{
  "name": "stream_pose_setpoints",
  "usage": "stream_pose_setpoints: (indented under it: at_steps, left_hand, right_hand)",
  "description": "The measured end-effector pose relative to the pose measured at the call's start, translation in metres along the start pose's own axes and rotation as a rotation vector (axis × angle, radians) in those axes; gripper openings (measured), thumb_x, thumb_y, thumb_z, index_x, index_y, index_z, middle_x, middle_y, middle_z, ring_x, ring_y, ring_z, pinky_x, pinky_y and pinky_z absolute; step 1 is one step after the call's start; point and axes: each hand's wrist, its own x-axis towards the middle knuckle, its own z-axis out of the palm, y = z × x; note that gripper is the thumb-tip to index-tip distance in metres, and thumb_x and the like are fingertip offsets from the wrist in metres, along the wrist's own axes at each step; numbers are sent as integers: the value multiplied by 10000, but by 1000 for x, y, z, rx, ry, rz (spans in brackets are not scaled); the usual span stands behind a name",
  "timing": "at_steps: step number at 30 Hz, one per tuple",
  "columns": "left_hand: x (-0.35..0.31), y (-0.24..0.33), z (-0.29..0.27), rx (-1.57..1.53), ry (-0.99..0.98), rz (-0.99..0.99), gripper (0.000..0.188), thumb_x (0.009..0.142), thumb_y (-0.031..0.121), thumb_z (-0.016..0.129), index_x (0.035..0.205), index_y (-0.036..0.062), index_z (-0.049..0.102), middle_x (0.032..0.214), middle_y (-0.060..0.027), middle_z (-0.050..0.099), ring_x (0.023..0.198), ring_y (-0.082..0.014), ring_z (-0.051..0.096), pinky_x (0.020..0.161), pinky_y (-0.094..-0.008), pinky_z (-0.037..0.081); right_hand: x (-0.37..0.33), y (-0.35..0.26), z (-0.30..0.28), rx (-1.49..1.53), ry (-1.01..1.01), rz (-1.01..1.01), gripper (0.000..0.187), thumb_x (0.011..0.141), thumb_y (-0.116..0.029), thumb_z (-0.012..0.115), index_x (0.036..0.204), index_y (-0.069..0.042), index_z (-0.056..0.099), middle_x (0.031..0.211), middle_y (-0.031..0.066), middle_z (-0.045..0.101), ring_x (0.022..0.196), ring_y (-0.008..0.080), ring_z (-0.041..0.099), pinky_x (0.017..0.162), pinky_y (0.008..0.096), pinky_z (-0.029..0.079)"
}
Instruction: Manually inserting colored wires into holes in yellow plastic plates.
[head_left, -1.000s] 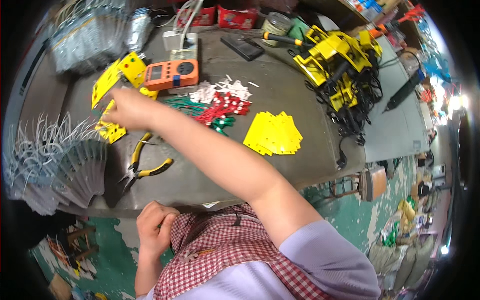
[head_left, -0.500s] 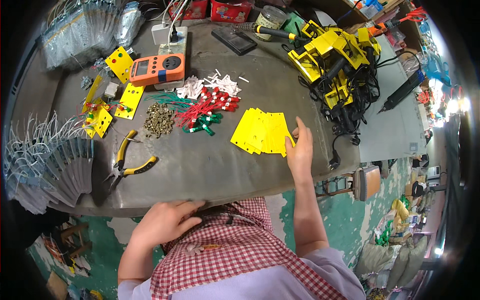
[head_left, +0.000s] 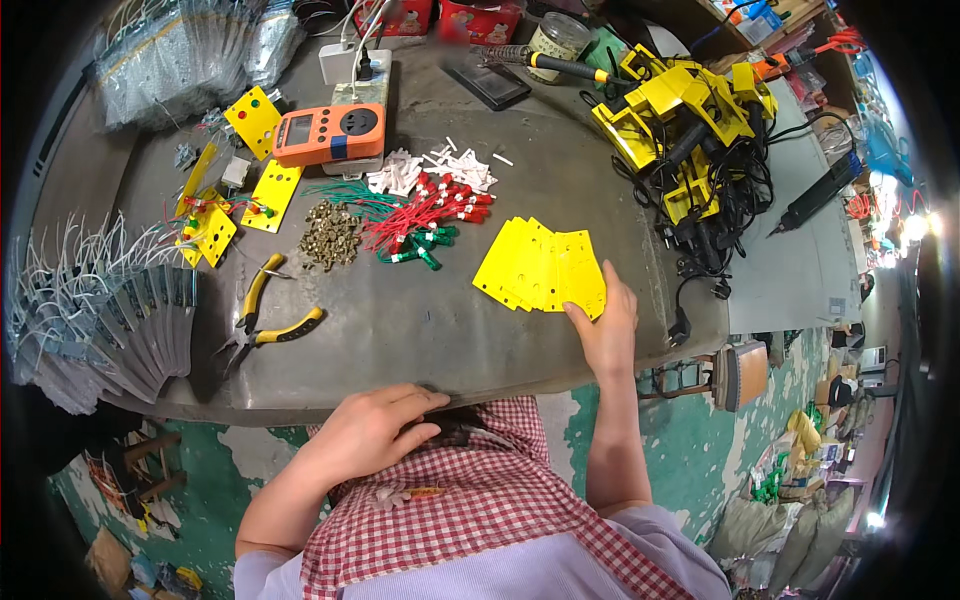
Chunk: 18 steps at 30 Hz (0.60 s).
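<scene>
Several yellow plates [head_left: 530, 265] with small holes lie fanned out on the table, overlapping. My right hand [head_left: 612, 325] pinches the rightmost plate by its lower right side, thumb on top and fingers along the edge. My left hand [head_left: 375, 425] rests empty at the front edge of the table, its fingers stretched out. Left of the plates are red indicator lights [head_left: 440, 200] with red wires and green indicator lights [head_left: 420, 245]. Behind these sits a heap of white tubes [head_left: 455, 168], and beside them a pile of small brass-coloured parts [head_left: 330, 235].
Yellow-handled pliers [head_left: 265, 315] lie at the left, near bundled wired parts [head_left: 110, 320]. Behind them stand an orange meter [head_left: 330, 135] and yellow plates fitted with lights [head_left: 272, 195]. A heap of yellow housings with black cords [head_left: 690, 130] fills the back right, beside a black pen-shaped tool [head_left: 815, 190].
My right hand has closed on the rightmost yellow plate, which has shifted slightly right and spread the fan. My left hand has moved a little right along the table edge.
</scene>
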Motion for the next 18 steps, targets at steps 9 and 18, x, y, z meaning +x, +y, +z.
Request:
stream_pose_setpoints:
  at_steps: [9,18]
  left_hand:
    - [4,-4,3,6,-32,65,294,795,183,618,1066,69,598,995,-108,606,873,-297,596,741,-365,490]
    - [7,-7,23,-392,483,33,313,849,182,586,1109,14,545,1016,-124,566,873,-202,574,712,-288,469]
  right_hand:
    - [-20,11,-19,118,186,-157,226,833,-53,564,1043,29,565,976,179,599,906,325,581,788,368,460]
    - [-26,-108,-13,766,-355,-172,148,870,-148,566,935,-16,553,756,119,600,690,123,589,634,267,458]
